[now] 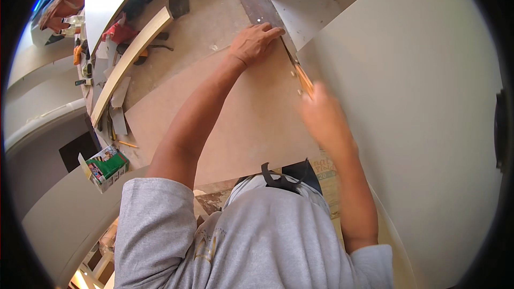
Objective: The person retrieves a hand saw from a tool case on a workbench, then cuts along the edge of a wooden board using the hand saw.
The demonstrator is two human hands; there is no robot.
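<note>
A thin brown plywood sheet lies in front of me. My left hand presses on its far right part, fingers stretched toward the edge and holding nothing. My right hand, blurred by motion, is closed around the orange-brown wooden handle of what looks like a handsaw. The saw appears nearly edge-on; its thin dark blade runs away from me along the sheet's right edge, close to my left fingertips. How deep the blade sits cannot be made out.
A large pale panel fills the right side. On the left lie a long curved-looking wooden strip, a red cloth-like item, a pencil and a green-and-white box. A dark square piece rests farther off.
</note>
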